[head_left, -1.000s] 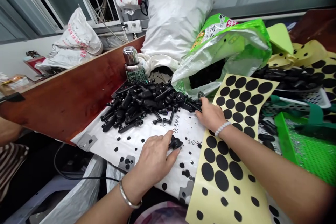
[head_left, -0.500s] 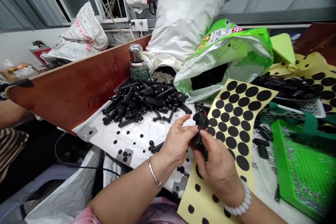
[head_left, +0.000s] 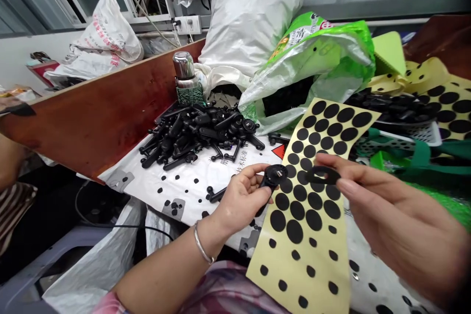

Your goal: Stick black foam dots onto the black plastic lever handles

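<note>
My left hand [head_left: 243, 197] pinches a small black plastic part with a round head [head_left: 274, 176], held just above the white printed sheet [head_left: 191, 181]. My right hand [head_left: 390, 216] is raised close to the camera and pinches a black ring-shaped sticker [head_left: 323, 175] between thumb and finger. Both hover over a yellow backing sheet of black round stickers [head_left: 312, 206], which has gaps where discs are gone. A pile of black plastic parts [head_left: 198, 132] lies behind my left hand.
A brown wooden board [head_left: 95, 117] walls the left side. A steel flask [head_left: 186, 83], a white sack [head_left: 253, 14] and a green-and-clear bag [head_left: 316, 64] stand behind. A green basket [head_left: 434, 181] and more sticker sheets [head_left: 441, 93] lie right. Another person's arm [head_left: 9, 162] shows far left.
My right hand left the pile, met the left, then pulled up and right holding a ring sticker. My left hand lifted the black part off the white sheet.
</note>
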{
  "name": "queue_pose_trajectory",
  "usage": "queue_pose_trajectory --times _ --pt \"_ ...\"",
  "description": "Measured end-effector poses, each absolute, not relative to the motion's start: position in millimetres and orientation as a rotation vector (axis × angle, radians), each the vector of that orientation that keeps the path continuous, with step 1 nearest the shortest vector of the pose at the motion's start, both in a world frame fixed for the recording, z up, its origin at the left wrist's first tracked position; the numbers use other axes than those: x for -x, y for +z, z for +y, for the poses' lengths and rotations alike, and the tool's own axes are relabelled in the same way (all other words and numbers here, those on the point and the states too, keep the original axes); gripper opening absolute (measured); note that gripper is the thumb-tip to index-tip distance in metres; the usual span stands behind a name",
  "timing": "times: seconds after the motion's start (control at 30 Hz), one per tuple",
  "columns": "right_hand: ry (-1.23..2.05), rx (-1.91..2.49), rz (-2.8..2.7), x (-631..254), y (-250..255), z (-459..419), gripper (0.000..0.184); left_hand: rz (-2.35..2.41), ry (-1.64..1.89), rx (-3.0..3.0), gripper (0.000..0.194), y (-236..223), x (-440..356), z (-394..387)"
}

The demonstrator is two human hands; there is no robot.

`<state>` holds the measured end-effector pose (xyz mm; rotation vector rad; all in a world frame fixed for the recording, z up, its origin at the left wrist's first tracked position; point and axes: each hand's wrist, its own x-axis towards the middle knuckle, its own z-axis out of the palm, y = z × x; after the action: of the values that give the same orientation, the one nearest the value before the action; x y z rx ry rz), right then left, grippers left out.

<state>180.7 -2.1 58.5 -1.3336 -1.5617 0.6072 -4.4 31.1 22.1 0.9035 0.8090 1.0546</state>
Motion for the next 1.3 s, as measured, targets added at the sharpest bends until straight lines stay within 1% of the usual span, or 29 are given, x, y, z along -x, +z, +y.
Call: queue_pose_trajectory --times 0.07,0.1,0.17,0.27,0.4,0.67,1.1,1.3 --pt "1.046 1.359 -1.4 -177.6 63.4 4.1 0.03 0.816 1.018 -0.965 0.044 21.3 4.2 27.9" --pt "1.211 1.381 -1.309 -175.1 65.2 6.4 0.035 0.819 0.999 -1.001 0.044 20.4 4.7 26.7" --pt "1.365 1.437 -1.233 -169.7 67.1 9.7 0.042 0.836 0.981 -1.08 0.042 17.2 6.3 24.9" --pt "1.47 1.438 -1.18 -163.9 65.7 12.5 0.042 0.866 1.009 -1.196 0.041 11.1 9.3 23.5" --pt "1.512 1.442 -1.157 -160.8 63.4 14.8 0.039 0.879 1.013 -1.28 0.043 5.2 11.7 22.4" --pt "1.609 1.582 -0.952 -156.7 68.1 15.4 0.046 0.85 1.002 -1.311 0.05 8.7 12.3 21.5" --pt "1.56 1.517 -1.107 -160.0 56.8 19.4 0.035 0.858 0.969 -1.313 0.048 10.2 11.9 22.8" --pt "1.509 1.559 -1.098 -159.2 52.0 21.0 0.039 0.869 0.979 -1.276 0.04 6.4 8.6 21.4"
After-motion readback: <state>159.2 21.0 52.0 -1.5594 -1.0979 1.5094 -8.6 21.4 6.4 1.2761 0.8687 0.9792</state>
